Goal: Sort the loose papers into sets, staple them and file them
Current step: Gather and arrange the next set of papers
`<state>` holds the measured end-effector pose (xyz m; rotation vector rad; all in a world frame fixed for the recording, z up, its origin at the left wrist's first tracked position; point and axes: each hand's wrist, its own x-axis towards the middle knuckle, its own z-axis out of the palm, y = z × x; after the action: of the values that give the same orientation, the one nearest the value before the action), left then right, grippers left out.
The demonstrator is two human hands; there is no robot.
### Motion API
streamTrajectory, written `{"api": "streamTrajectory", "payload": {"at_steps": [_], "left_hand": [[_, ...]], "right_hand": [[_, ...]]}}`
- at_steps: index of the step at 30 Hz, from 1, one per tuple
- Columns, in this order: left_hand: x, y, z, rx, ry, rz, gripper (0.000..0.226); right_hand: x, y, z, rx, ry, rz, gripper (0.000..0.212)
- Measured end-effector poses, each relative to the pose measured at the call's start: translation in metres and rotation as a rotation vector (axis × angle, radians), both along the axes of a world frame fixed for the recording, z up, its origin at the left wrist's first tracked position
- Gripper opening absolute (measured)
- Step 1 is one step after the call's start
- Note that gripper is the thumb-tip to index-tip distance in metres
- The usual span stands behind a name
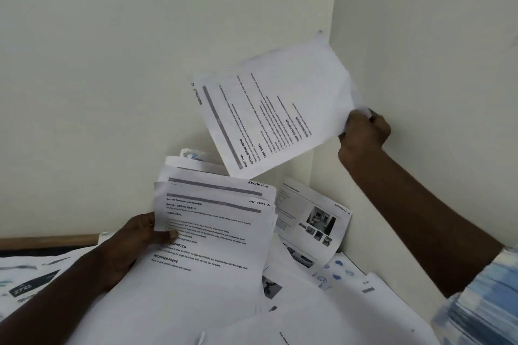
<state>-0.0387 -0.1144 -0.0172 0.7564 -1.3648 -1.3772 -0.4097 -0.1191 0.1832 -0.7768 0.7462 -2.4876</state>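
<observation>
The surface in the lower part of the frame is almost wholly hidden under a litter of loose white printed papers (308, 319). Only a light wooden strip (47, 241) shows at the left edge, against the cream wall (140, 64).

Much of the print is blurred. The handwritten note on the raised sheet runs sideways and is hard to read. Only the top edges show of the pages fanned behind the front page of the held stack. The stack's lower edge merges with the papers below, so I cannot tell whether it rests on them.

The left grip (140, 235), a bare hand at lower left of centre, is closed on the stack of white printed pages (213, 232). It holds the stack's left edge with the thumb pressed on the front page. That page is marked "Section-3" and the one behind it "Section-5".

The right grip (364, 131), at the right of the frame, is closed on a corner of a single white printed sheet (274, 115). Its fingertips are hidden by the crumpled corner. The sheet hangs in the air before the wall corner, tilted, above and to the right of the stack and apart from it.

A white page with small photographs (311, 221) lies just right of the stack. A blue-and-white sleeve (482, 302) is cut off at lower right.
</observation>
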Motion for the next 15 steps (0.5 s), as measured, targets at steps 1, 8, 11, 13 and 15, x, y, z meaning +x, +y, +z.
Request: {"api": "streamTrajectory", "payload": {"at_steps": [1, 8, 11, 13, 15], "left_hand": [[0.0, 0.0, 0.0, -0.001, -0.003, 0.005, 0.069], [0.001, -0.005, -0.001, 0.02, -0.035, 0.044, 0.057], [0.0, -0.006, -0.001, 0.018, -0.053, 0.059, 0.067], [0.0, -0.007, -0.001, 0.019, -0.055, 0.058, 0.062], [0.001, -0.008, -0.002, 0.021, -0.068, 0.071, 0.058]], "right_hand": [[0.002, -0.002, -0.012, 0.044, -0.02, -0.03, 0.012], [0.028, -0.004, -0.123, 0.391, 0.04, -0.044, 0.04], [0.036, 0.005, -0.159, 0.533, 0.179, 0.014, 0.044], [0.038, 0.01, -0.177, 0.613, 0.304, 0.048, 0.047], [0.039, 0.017, -0.185, 0.698, 0.401, 0.153, 0.047]]}}
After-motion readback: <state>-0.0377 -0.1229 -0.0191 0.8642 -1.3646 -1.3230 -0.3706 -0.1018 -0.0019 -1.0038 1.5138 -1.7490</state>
